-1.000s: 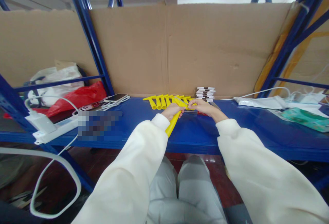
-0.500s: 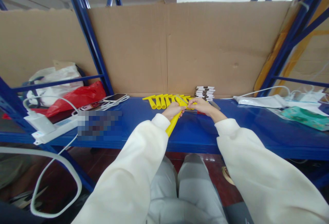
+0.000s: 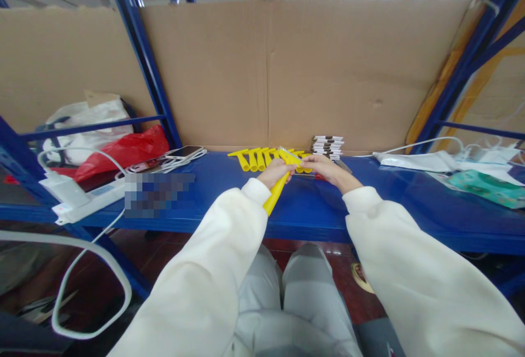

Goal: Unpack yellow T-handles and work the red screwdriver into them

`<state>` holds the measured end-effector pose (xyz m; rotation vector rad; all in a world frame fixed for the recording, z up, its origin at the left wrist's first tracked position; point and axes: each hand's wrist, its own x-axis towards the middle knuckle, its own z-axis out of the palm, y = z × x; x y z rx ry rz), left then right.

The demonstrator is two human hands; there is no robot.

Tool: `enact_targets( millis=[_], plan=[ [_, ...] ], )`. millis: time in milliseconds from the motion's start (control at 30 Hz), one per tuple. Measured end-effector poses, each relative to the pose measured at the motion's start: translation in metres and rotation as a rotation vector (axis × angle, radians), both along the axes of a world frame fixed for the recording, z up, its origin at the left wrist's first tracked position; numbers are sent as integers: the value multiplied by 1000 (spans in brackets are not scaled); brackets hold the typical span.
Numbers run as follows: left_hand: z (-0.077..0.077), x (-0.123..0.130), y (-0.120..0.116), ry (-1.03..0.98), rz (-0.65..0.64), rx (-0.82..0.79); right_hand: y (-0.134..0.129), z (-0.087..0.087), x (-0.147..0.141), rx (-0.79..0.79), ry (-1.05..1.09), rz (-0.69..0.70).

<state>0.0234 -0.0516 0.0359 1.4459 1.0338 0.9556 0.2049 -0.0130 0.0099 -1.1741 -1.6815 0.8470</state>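
Note:
My left hand (image 3: 278,172) is wrapped round a yellow tool (image 3: 275,195), whose handle slants down toward the shelf's front edge. My right hand (image 3: 322,167) is closed at the tool's head, its fingertips pressed to the right end of it. A thin clear strip shows along the head. Behind my hands several similar yellow tools (image 3: 253,161) lie side by side, partly hidden by my fingers. Just behind my right hand is a stack of small white packets with dark middles (image 3: 328,145).
Cardboard (image 3: 213,72) stands behind the blue shelf (image 3: 229,204). At left are a phone (image 3: 186,152), a red bag (image 3: 127,152) and a white power strip (image 3: 96,201). A green packet (image 3: 484,187) and white cables lie at right.
My right fingers have shifted slightly at the tool's head, and the head is a little higher. My left hand keeps its hold on the handle.

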Motion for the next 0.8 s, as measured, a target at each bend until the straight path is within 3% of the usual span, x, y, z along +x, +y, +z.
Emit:
enact_targets(
  millis=[433,567,700,800],
  plan=[
    [-3,-1,4,-62,-10,-10,0,-3,1,-15,27,23],
    [-2,-2,6,-30,20,18,4,4,14,97,-12,-98],
    [0,-7,9,23,82,38,1,12,47,256,-249,-271],
    [-1,-14,12,36,121,51,-5,13,69,147,-478,-177]
  ],
)
